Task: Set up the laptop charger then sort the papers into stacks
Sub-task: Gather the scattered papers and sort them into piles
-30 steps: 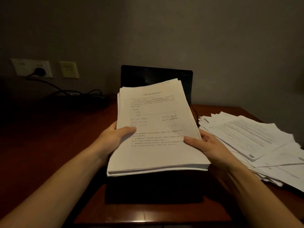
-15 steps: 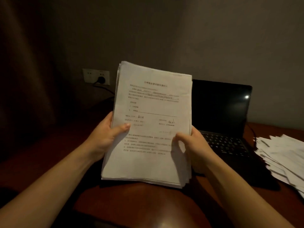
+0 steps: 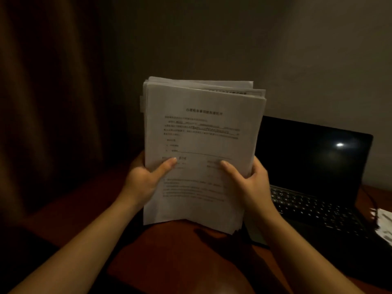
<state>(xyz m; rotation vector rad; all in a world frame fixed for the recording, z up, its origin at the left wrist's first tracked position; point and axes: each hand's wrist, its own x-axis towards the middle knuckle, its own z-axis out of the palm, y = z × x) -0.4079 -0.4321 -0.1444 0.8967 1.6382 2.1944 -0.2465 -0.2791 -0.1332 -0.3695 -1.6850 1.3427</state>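
Observation:
A thick stack of printed papers stands nearly upright in front of me, its bottom edge just above the reddish-brown desk. My left hand grips its left edge with the thumb across the top sheet. My right hand grips the right edge the same way. An open black laptop sits to the right behind the stack, its screen dark. The wall socket and charger are out of view.
A dark curtain hangs at the left beside the desk. The edge of a loose paper pile shows at the far right, with a thin dark cable near it. The wall stands behind the laptop.
The stack has been raised from lying flat over the laptop to nearly upright and shifted left. My view has turned left, so the socket and most of the loose pile have left the frame.

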